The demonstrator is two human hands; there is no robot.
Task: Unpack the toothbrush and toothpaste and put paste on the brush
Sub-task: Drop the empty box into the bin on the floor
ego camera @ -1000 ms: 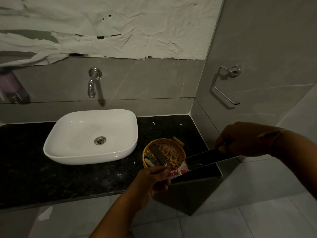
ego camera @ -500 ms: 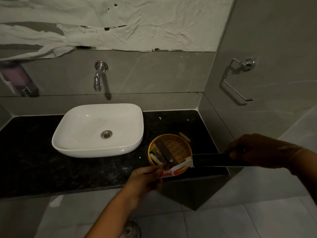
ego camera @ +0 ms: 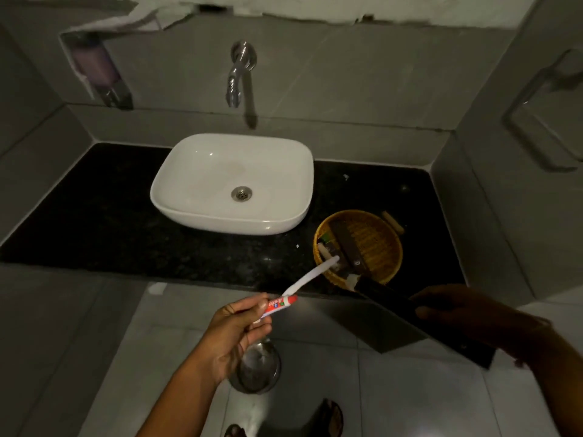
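My left hand (ego camera: 235,334) pinches a small red-and-white toothpaste tube (ego camera: 280,305) together with a white toothbrush (ego camera: 312,274) that sticks up and to the right toward the basket. My right hand (ego camera: 467,313) grips a long black box (ego camera: 407,307) by its lower end; the box slants from the basket's front rim down to the right, its open mouth near the basket. Both items in my left hand are out of the box.
A woven yellow basket (ego camera: 391,244) with dark sachets sits on the black granite counter (ego camera: 94,216) right of the white basin (ego camera: 233,181). A wall tap (ego camera: 236,77) hangs above. A steel bin (ego camera: 257,367) stands on the tiled floor below.
My left hand has drawn the toothpaste and toothbrush fully out of the black box and moved left. The camera has tilted down and shifted right.
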